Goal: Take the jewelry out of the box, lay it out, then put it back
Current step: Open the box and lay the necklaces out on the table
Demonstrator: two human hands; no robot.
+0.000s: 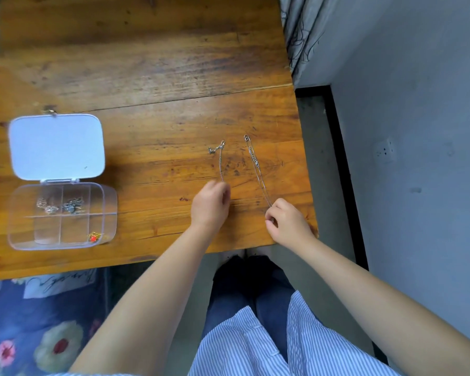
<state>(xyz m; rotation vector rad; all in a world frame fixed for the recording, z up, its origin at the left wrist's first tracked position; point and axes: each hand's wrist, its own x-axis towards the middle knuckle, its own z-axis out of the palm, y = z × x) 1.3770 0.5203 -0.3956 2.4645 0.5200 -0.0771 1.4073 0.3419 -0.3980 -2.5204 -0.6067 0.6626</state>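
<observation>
Head view: a worn orange-brown wooden table (147, 77) carries a clear plastic compartment box (22, 234) at its left side, its white rounded lid (56, 147) swung open and lying flat behind it. Small silver pieces (60, 206) sit in two of the rear compartments, and a red-and-gold piece (94, 236) lies in the front right compartment.

Well to the right of the box, two thin silver chains stretch away from the person. The left hand (210, 207) has its fingers (224, 192) pressed together, pinching the near end of the shorter silver chain (220, 161), whose clasp end curls on the wood. The right hand (286, 222) pinches the near end of the longer silver chain (257, 164) between its closed fingers (270, 219), just beside the table's front right corner. The two chains lie apart, roughly parallel.
</observation>
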